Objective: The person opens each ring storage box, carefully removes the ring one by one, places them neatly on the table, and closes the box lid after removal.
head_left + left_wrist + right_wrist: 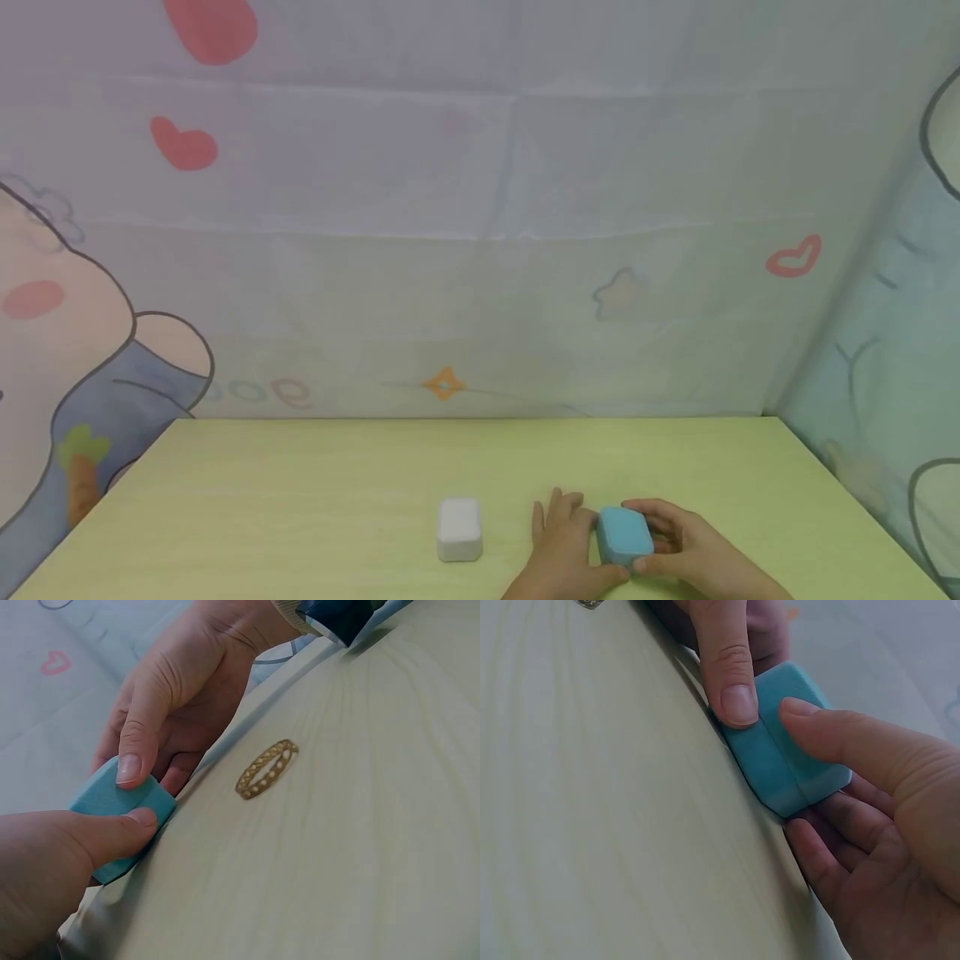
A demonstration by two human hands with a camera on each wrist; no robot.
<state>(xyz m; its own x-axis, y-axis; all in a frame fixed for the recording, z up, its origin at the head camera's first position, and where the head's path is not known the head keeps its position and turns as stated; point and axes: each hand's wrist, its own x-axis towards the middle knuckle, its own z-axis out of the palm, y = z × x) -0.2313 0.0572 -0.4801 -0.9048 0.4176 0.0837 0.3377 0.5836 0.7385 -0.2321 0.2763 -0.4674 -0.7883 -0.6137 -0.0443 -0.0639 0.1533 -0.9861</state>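
Observation:
A small light-blue box (pixel 625 535) with rounded corners is between both hands, at the near right of the table. My left hand (pixel 558 552) pinches its left side, thumb on the near face. From the right, my right hand (pixel 693 546) grips it with the thumb on the near face and fingers behind. In the right wrist view a thin seam runs along the blue box (pixel 769 769), with no gap showing. The fingers behind the box are partly hidden. A gold openwork band (pixel 244 786), like a ring or bangle, lies on the table in the left wrist view.
A white box (pixel 459 530) of similar shape stands on the pale wood-grain table (pixel 300 492), left of the hands. Behind the table hangs a printed cloth (pixel 420 183) with hearts and cartoon figures, and more cloth covers the right side.

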